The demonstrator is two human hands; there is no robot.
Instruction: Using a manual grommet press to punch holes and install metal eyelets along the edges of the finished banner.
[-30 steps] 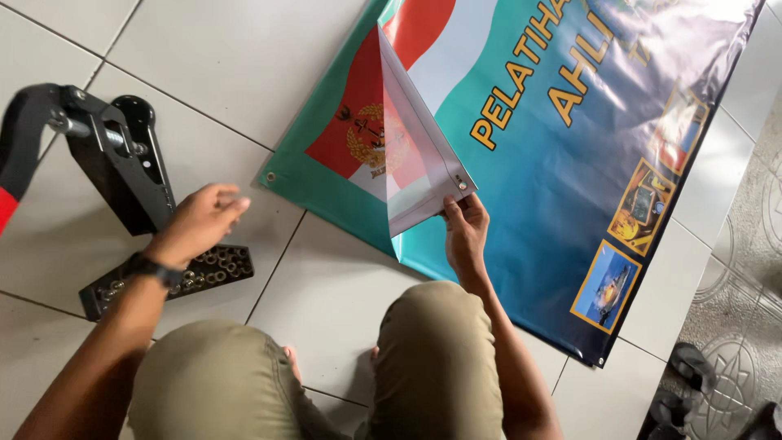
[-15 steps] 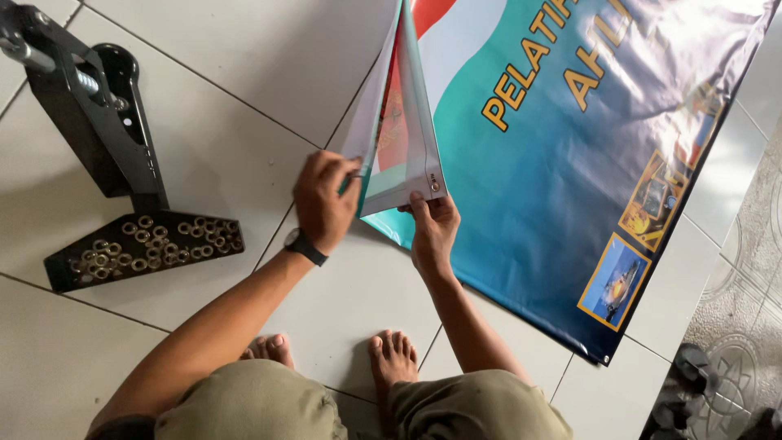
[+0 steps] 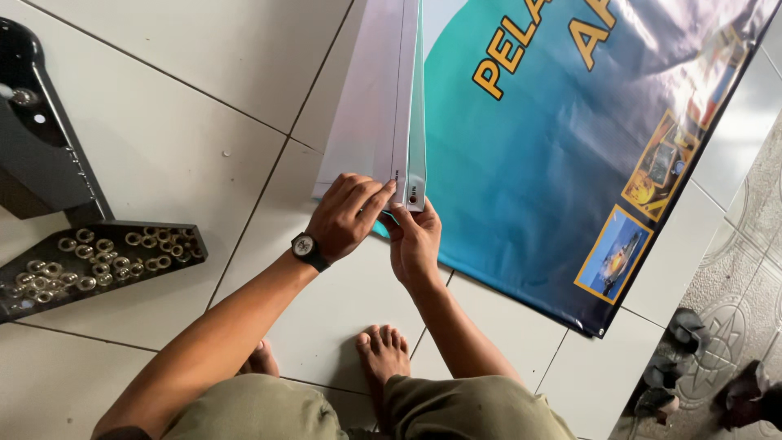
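Starting at the far left, I am seeing a black metal press (image 3: 41, 155) standing on the white tiled floor (image 3: 187, 130), and its flat tray (image 3: 90, 265) is lying full of small brass eyelets (image 3: 77, 261). Moving right, my left hand (image 3: 346, 216) (a black wristwatch (image 3: 307, 248) is sitting on that wrist) is resting on the pale back of the folded banner (image 3: 521, 155), fingers together and pinching its corner from the left. Just beside it, my right hand (image 3: 414, 244) is gripping the same corner from below, thumb and fingers pressed onto the teal edge. The folded strip is running with its long axis straight away from me, up toward the top of the view, its corner pointing back at my hands. The rest of the banner is lying flat on the tiles to the right, stretching diagonally toward the upper right. My bare feet (image 3: 383, 352) are showing below the hands.
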